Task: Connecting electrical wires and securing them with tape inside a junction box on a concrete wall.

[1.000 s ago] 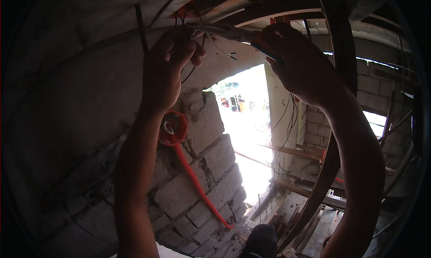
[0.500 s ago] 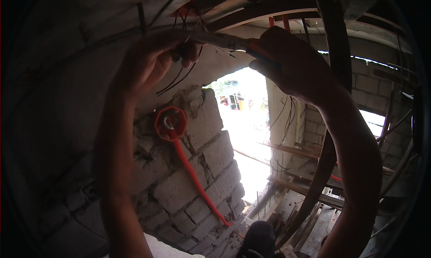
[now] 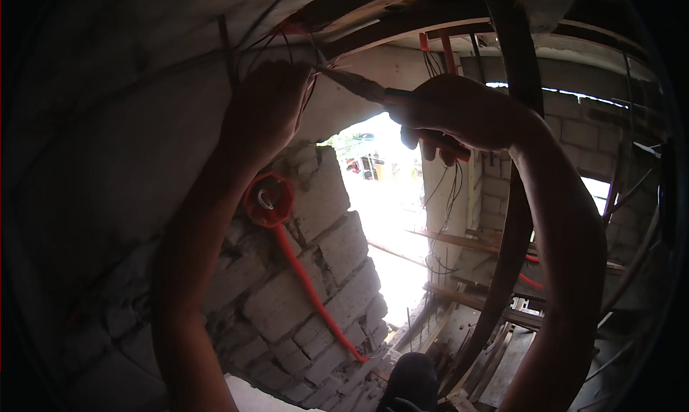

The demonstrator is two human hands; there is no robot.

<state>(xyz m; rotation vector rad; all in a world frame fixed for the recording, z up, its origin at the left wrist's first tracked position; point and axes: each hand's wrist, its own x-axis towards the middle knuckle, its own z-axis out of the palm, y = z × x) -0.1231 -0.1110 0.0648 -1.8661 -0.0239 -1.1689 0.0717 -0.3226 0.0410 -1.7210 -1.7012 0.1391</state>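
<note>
Overhead, my left hand [image 3: 269,107] is closed around thin electrical wires [image 3: 288,47], which come down from a shadowed orange fitting by the ceiling. Its fingers face away, so the exact grip is hidden. My right hand [image 3: 459,114] holds a pair of pliers [image 3: 362,87] with a metal nose and dark-and-orange handles. The plier tips point left and reach the wire ends beside my left fist. Whether the jaws bite on a wire is too dark to tell.
An orange octagonal junction box [image 3: 270,200] sits on the block wall, with an orange conduit [image 3: 307,286] running down from it. A dark curved post [image 3: 520,218] stands near my right forearm. Wooden beams [image 3: 409,31] cross above; planks [image 3: 488,362] lie below right.
My left hand has turned and closed into a fist around the wires. My right hand has dropped slightly, tilting the pliers, and the lower orange handle now shows.
</note>
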